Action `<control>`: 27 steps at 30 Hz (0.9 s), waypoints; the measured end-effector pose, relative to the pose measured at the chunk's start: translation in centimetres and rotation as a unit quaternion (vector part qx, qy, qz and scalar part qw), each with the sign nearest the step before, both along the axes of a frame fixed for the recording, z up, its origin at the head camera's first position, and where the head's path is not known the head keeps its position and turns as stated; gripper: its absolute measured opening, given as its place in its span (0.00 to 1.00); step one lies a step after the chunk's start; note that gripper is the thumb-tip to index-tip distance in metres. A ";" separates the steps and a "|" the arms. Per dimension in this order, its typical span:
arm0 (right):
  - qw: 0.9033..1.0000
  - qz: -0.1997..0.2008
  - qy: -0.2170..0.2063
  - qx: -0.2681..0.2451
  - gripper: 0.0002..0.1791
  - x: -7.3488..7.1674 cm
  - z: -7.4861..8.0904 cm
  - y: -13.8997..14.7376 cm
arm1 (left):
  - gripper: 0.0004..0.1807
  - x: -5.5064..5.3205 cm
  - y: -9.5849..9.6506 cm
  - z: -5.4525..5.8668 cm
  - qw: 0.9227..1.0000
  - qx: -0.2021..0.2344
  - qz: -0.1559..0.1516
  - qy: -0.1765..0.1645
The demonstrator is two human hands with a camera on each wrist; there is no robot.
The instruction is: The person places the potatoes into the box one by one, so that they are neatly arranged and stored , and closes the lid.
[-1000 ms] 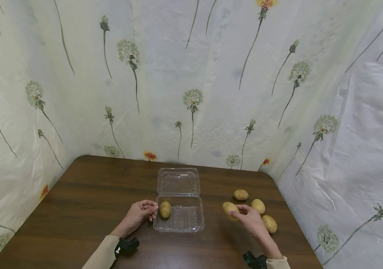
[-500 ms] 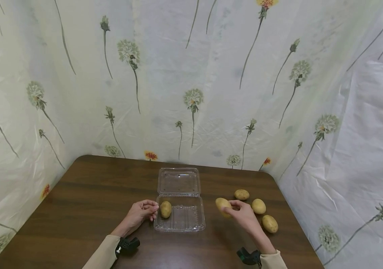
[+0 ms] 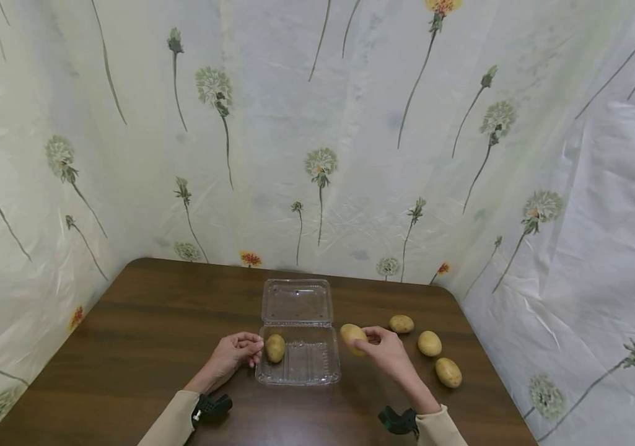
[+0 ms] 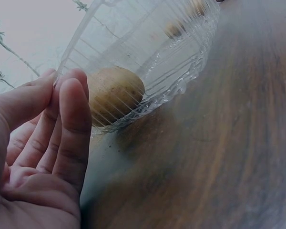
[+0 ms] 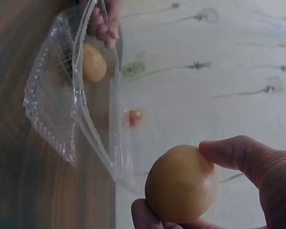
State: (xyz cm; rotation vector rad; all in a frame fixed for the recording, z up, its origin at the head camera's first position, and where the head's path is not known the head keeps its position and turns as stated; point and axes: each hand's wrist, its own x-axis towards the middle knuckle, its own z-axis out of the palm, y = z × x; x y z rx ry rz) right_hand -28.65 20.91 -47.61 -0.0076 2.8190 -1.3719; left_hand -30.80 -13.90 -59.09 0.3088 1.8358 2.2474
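Observation:
A clear plastic clamshell container [image 3: 311, 365] lies with its lid folded back on the table. One potato [image 3: 275, 349] sits in its base, against the left side. My left hand [image 3: 233, 352] pinches the container's left rim between thumb and fingers, as the left wrist view shows close up. In my right hand [image 3: 386, 353] is another potato [image 5: 181, 184], gripped between thumb and fingers. That hand is raised just right of the container's right edge, with the potato off the table.
Three loose potatoes lie on the right of the brown wooden table [image 3: 144, 334]: one farther back [image 3: 401, 323], a middle potato [image 3: 429, 343] and a nearer potato [image 3: 448, 372]. A flower-printed curtain [image 3: 272, 155] hangs behind and around the table.
My right hand has moved left with its potato, away from the loose potatoes and up to the container's right side. The left hand has stayed at the rim.

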 end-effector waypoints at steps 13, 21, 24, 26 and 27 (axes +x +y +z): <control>0.999 0.027 0.022 -0.019 0.24 -0.5 0.4 -3.9 | 0.16 0.0 0.0 0.1 1.000 -0.009 0.000 0.005; 0.999 0.050 0.016 -0.011 0.21 -0.9 0.3 -5.4 | 0.16 0.0 0.0 -0.2 1.000 0.006 -0.009 0.011; 0.998 0.053 0.015 -0.005 0.21 -1.1 0.4 -5.8 | 0.16 0.0 0.0 -0.2 1.000 0.006 -0.009 0.013; 0.998 0.055 0.014 -0.001 0.21 -1.1 0.4 -6.0 | 0.15 0.0 -0.1 -0.2 1.000 0.005 -0.007 0.013; 0.998 0.057 0.013 0.001 0.21 -1.2 0.4 -6.1 | 0.15 0.0 -0.1 -0.2 1.000 0.004 -0.007 0.012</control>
